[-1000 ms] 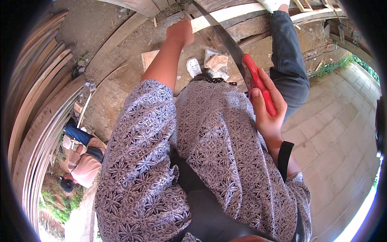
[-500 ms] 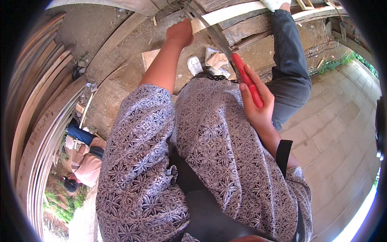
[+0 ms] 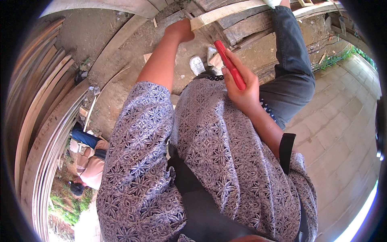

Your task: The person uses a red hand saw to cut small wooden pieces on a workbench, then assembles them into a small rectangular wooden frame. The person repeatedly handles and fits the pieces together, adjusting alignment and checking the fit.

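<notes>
My left hand point(image 3: 180, 30) is closed at the near end of a pale wooden board point(image 3: 229, 12), its fingers partly hidden. The board lies across a rough timber frame and runs off to the upper right. My right hand point(image 3: 245, 86) is wrapped round the red handle of a handsaw point(image 3: 230, 64), held in front of my body, just short of the board. The saw's blade is hard to make out against the ground. My right leg point(image 3: 292, 60) is bent, and its foot in a white shoe point(image 3: 273, 3) rests on the board.
Old timbers point(image 3: 248, 30) lie under the board. Wood offcuts point(image 3: 216, 61) sit beside my other white shoe point(image 3: 196, 65). Long planks point(image 3: 36, 157) are stacked at the left, with another person point(image 3: 89, 169) beyond them. A block-paved floor point(image 3: 338, 113) spreads to the right.
My right hand has drawn the saw toward the left and slightly up, with the blade no longer showing clearly. My left hand stays at the board's end.
</notes>
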Motion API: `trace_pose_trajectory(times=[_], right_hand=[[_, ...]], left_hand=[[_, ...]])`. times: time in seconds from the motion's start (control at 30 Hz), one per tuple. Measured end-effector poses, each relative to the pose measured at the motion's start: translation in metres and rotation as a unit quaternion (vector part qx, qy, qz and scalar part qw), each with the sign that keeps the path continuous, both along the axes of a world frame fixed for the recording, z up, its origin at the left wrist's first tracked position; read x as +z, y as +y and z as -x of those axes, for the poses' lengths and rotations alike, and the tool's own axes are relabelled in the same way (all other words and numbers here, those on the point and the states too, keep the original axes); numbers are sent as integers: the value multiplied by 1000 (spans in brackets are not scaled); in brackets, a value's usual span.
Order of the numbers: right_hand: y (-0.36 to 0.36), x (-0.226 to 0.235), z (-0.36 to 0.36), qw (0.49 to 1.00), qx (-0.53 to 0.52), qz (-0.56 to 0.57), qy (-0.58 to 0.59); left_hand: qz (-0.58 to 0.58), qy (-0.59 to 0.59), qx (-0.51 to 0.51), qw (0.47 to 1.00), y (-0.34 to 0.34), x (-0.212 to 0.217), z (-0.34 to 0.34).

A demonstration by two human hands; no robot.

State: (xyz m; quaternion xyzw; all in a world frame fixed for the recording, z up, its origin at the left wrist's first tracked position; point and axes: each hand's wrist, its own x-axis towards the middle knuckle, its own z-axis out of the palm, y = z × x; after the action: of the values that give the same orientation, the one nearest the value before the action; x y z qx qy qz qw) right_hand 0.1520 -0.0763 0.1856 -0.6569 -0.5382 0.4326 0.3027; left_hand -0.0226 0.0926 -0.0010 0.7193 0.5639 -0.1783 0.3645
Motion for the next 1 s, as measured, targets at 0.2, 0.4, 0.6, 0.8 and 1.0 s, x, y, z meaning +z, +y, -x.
trace_pose_trajectory(times=[0.2,0.4,0.6,0.8,1.0], right_hand=[[-14,23,-27,999,-13,35,-3],[-9,14,-23,1000,0,20,-8],[42,-42,-5,999,-22,-12,22],[-18,22,-30,1000,-15,19,6],[26,-28,-16,1000,-3,-18,-14]], left_hand=[[20,13,8,1000,4,-4,3],[29,17,31,999,-4,-2,0],[12,0,4,1000,-2,-5,-1],[-4,-16,25,1000,-4,-2,2],[-2,-25,30,999,-13,6,-9]])
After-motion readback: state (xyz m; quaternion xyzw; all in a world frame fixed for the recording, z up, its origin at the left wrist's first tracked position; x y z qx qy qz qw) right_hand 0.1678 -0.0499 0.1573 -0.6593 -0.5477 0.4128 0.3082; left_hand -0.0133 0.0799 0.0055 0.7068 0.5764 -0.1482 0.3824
